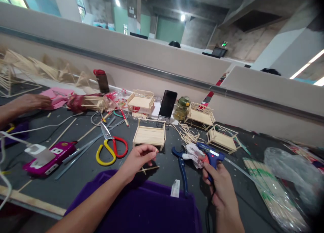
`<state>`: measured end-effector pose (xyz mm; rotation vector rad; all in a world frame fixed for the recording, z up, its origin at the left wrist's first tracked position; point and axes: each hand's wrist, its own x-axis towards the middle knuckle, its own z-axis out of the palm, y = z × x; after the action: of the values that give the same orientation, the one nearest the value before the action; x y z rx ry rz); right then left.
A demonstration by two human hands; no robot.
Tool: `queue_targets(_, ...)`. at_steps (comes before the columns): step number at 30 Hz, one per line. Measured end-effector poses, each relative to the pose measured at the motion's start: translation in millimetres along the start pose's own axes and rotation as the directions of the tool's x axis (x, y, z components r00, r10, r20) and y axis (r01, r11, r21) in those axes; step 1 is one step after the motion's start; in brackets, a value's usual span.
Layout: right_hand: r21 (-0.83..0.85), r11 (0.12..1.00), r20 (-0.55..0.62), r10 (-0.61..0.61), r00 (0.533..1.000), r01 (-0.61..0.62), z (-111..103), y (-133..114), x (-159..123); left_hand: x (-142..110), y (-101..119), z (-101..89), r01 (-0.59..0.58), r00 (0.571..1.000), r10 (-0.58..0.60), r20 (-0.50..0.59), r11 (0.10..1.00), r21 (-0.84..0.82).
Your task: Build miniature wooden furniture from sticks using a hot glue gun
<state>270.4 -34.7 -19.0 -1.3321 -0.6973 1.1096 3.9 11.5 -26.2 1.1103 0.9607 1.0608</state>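
My right hand [220,182] is wrapped round the handle of a blue glue gun [212,156], whose nozzle end points left at a crumpled white tissue [193,154]. A clear glue stick [235,167] sticks out of its back. My left hand [140,158] is closed in a pinch, and whatever is between the fingertips is too small to name. Just below it lie thin crossed wooden sticks [144,170]. Behind that hand stands a small wooden stick-built bed-like model [149,135]. Between my hands lies a blue-handled cutter [182,172].
Scissors [108,148] and a purple power strip [50,158] lie to the left. Loose sticks [188,133], a phone on a stand [168,104] and more models [222,138] stand behind. Purple cloth [141,209] covers the front edge. Another person's hand [35,101] touches pink paper.
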Motion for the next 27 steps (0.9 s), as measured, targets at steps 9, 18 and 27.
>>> queue_targets(9, -0.019, 0.999, 0.160, -0.033, 0.987, 0.036, 23, 3, -28, -5, -11, 2.3, 0.076, 0.997, -0.076, -0.003, 0.997, -0.027)
queue_targets(18, -0.167, 0.977, 0.178, -0.100, 0.979, 0.131, 45, 6, -48, -3, -12, 3.0, 0.090, 0.996, -0.090, -0.017, 0.996, -0.025)
queue_targets(27, -0.179, 0.978, 0.161, -0.077, 0.984, 0.106, 48, 4, -52, -4, -9, 2.3, 0.078, 0.996, -0.076, -0.043, 0.996, 0.040)
